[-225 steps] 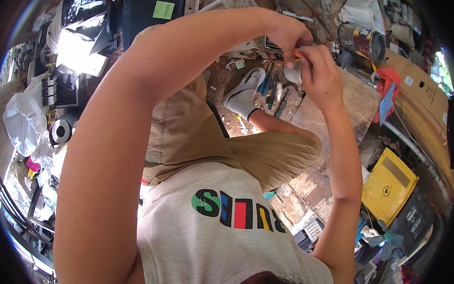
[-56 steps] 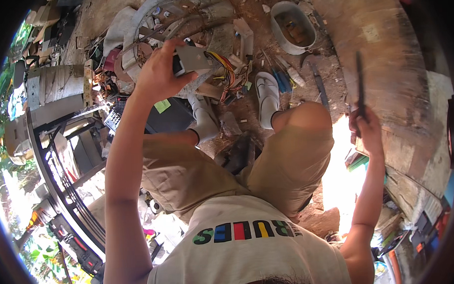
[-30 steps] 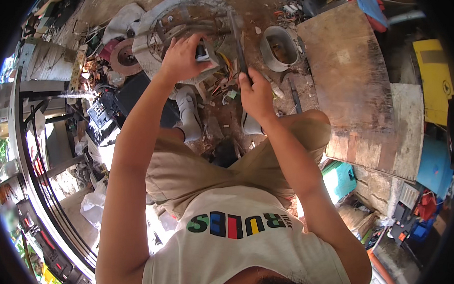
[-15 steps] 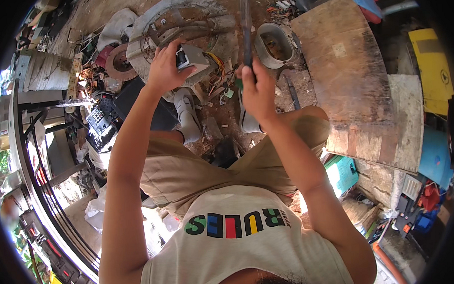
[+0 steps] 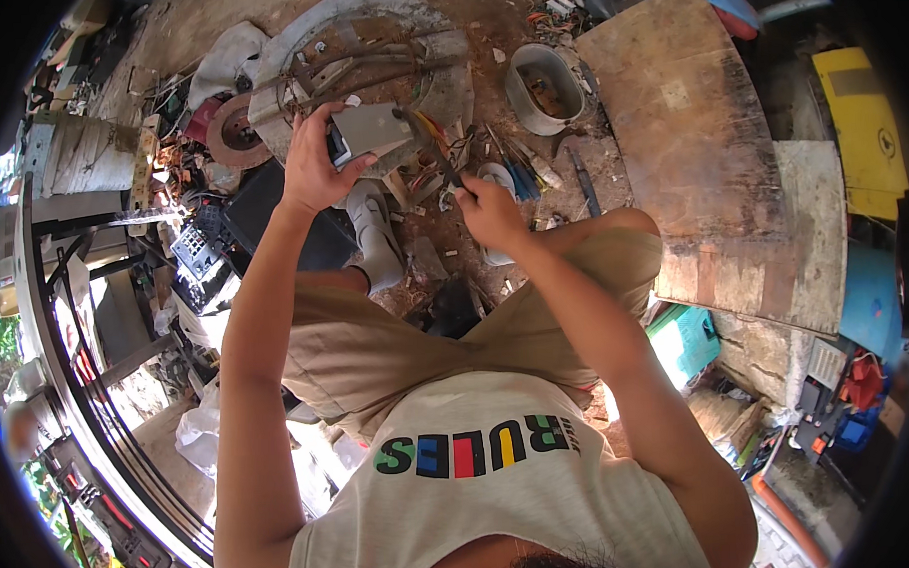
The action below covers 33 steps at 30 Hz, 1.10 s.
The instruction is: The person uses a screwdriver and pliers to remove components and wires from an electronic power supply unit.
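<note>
My left hand (image 5: 317, 161) is wrapped round the left end of a grey metal power supply box (image 5: 374, 130), thumb on the near side and fingers at the far edge. A bundle of yellow, red and dark wires (image 5: 433, 130) shows at the box's right end, partly behind the tool. In my right hand (image 5: 491, 213) is a long dark bar-like metal tool (image 5: 435, 144), slanting up and left. Its tip lies over the box's right end; whether they touch I cannot tell. Under the box is a round grey stone-like slab (image 5: 433, 89).
An oval metal tub (image 5: 573, 80) stands beyond my right hand, with a hammer (image 5: 583, 179) lying nearer. Several slim hand tools (image 5: 521, 172) lie beside it. A worn wooden board (image 5: 695, 155) is on the right. A rusty disc (image 5: 237, 131) and loose scrap lie left.
My right hand has swung the tool down and left, from upright to slanting over the box's right end. My left hand and the box have shifted slightly nearer and left.
</note>
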Motion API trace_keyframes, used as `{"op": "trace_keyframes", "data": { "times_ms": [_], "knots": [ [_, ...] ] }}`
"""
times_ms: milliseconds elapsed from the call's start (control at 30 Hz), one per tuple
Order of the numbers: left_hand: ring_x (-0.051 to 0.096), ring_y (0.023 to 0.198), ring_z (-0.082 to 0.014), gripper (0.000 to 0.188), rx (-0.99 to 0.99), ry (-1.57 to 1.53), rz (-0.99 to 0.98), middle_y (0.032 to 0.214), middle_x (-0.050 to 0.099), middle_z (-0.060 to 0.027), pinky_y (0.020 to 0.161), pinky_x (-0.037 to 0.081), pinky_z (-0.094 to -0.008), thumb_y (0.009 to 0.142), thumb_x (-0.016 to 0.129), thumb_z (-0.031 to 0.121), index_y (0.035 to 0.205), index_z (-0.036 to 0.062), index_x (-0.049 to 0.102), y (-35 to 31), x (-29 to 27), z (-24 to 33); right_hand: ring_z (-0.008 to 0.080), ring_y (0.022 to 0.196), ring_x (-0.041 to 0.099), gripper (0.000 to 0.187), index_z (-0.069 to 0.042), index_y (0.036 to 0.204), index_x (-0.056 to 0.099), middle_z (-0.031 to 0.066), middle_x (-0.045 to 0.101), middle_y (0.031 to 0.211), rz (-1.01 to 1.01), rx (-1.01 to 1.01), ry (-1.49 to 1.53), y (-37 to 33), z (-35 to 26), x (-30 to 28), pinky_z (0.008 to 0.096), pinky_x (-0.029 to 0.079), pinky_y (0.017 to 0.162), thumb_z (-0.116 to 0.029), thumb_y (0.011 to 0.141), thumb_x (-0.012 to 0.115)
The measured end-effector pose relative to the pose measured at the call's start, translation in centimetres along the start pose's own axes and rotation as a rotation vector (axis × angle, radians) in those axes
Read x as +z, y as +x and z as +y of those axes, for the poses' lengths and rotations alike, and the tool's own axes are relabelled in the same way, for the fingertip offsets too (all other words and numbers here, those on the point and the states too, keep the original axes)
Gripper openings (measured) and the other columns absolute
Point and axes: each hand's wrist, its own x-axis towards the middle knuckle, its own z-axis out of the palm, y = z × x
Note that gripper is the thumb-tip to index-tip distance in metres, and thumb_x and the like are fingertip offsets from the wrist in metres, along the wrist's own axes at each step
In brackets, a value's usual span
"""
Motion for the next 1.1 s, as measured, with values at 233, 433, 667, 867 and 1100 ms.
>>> {"op": "trace_keyframes", "data": {
  "times_ms": [233, 433, 667, 867, 1100],
  "knots": [
    [0.059, 0.110, -0.0358, 0.077, -0.063, -0.088, 0.025, 0.120, 0.058, -0.0189, 0.097, 0.045, -0.0422, 0.075, 0.083, 0.025, 0.133, -0.0004, 0.039, -1.3, -0.3, -1.1, 0.0403, 0.082, 0.064, 0.033, -0.004, 0.123, 0.061, 0.0225, 0.066, 0.085, -0.016, 0.109, 0.075, 1.1, -3.7, -1.2, 0.0466, 0.047, 0.070, -0.022, 0.096, 0.054],
    [0.052, 0.113, -0.0425, 0.082, -0.052, -0.207, 0.139, 0.122, 0.055, -0.0192, 0.108, 0.034, -0.0558, 0.068, 0.086, 0.033, 0.130, 0.0023, 0.043, -2.6, -0.1, -1.2, 0.0329, 0.082, 0.066, 0.028, -0.005, 0.118, 0.062, 0.0155, 0.068, 0.083, -0.257, 0.427, -0.115, 1.6, 1.3, 0.6, 0.0411, 0.050, 0.074, -0.021, 0.098, 0.051],
    [0.047, 0.124, -0.0412, 0.083, 0.189, 0.066, -0.017, 0.131, 0.049, -0.0179, 0.114, 0.020, -0.0661, 0.063, 0.088, 0.031, 0.130, 0.0087, 0.045, -3.2, -1.2, 0.6, 0.0145, 0.071, 0.060, 0.029, -0.003, 0.112, 0.060, 0.0035, 0.062, 0.084, -0.242, 0.501, 0.244, 2.2, 5.4, 0.4, 0.0324, 0.049, 0.065, -0.024, 0.093, 0.067],
    [0.040, 0.132, -0.0417, 0.071, 0.089, 0.071, -0.101, 0.144, 0.039, -0.0168, 0.111, 0.023, -0.0676, 0.063, 0.084, 0.017, 0.127, 0.0217, 0.052, -5.2, -2.5, 1.2, 0.0132, 0.075, 0.058, 0.038, -0.003, 0.115, 0.051, 0.0042, 0.058, 0.088, -0.279, 0.225, 0.306, 6.6, 5.6, 3.0, 0.0298, 0.048, 0.066, -0.017, 0.088, 0.073],
    [0.030, 0.140, -0.0431, 0.074, -0.957, -0.837, 0.234, 0.150, 0.031, -0.0220, 0.110, 0.026, -0.0644, 0.079, 0.074, 0.027, 0.144, 0.0195, 0.038, -9.7, -1.6, 4.7, 0.0240, 0.091, 0.063, 0.038, -0.002, 0.111, 0.057, 0.0124, 0.065, 0.099, -0.375, 0.229, 0.169, 6.7, 0.0, 3.3, 0.0355, 0.049, 0.081, -0.022, 0.084, 0.074]
  ]
}}
